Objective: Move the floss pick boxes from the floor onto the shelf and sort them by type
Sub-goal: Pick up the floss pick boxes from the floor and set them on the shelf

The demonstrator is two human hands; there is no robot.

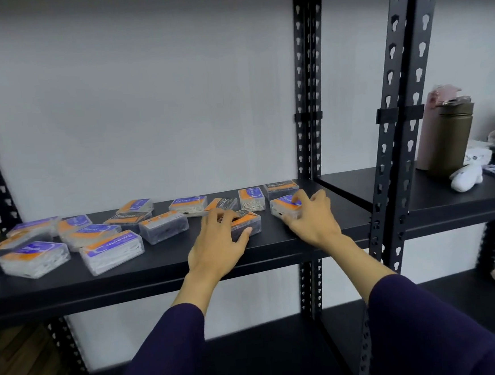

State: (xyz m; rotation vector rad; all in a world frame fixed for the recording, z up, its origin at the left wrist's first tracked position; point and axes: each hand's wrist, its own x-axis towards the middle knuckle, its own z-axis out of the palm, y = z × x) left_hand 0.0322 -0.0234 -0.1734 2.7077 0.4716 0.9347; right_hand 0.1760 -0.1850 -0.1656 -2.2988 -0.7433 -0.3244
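- Head view, shelf (170, 270): black metal board, bearing more than a dozen floss pick boxes (109, 253) scattered flat and unsorted, mostly from left to centre; labels read "Smooth", "Round", "Charcoal".
- Left hand (219, 240): fingers curled over a dark-filled box (250, 221) near shelf centre, thumb against its near side; clamped on it.
- Right hand (309, 215): fingers spread and bent over a blue-labelled box (284, 206), just right of the first; gripping it from above.
- Handling, judged: small rigid clear plastic cases, light, smooth-sided and likely slippery on the painted board; hinged lids possibly prone to popping under squeeze. Best hold: across the short sides, thumb opposite fingers.
- Neighbouring bay: brown bottle (451, 138), white soft toy (467, 176).
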